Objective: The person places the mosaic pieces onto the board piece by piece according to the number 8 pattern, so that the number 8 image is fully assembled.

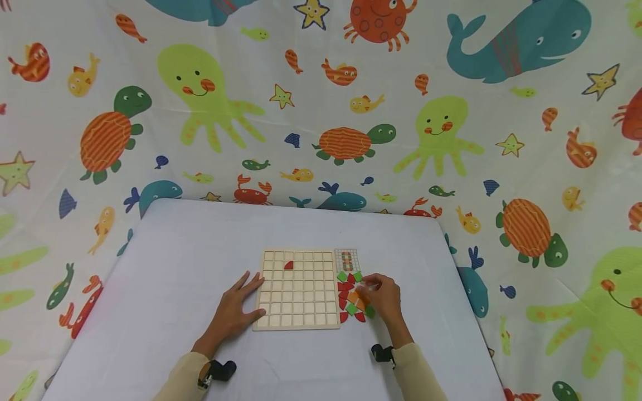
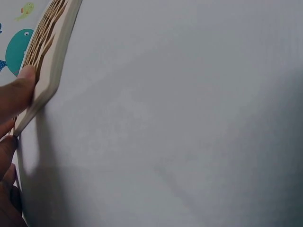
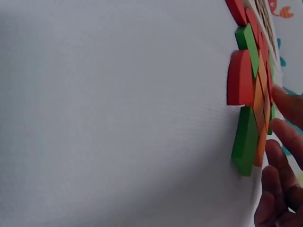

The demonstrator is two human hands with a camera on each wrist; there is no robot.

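A square wooden grid board [image 1: 299, 289] lies on the white table, with one red quarter-round piece [image 1: 288, 265] in an upper cell. My left hand [image 1: 233, 309] rests at the board's left edge, fingers spread; its thumb [image 2: 21, 92] touches the rim in the left wrist view. Beyond the right edge lie loose red, green and orange pieces [image 1: 353, 301]. My right hand [image 1: 385, 298] hovers at their right side, its thumb and forefinger apart. Close by in the right wrist view are a red rounded piece [image 3: 240, 78] and a green block [image 3: 245, 142]. Nothing shows between the fingers.
A small pattern card [image 1: 346, 260] with a printed grid lies against the board's upper right side. The white tabletop [image 1: 200, 239] extends around the board. Behind it hangs a cloth [image 1: 301, 122] printed with sea animals. A black wrist camera [image 1: 220, 370] sits on each wrist.
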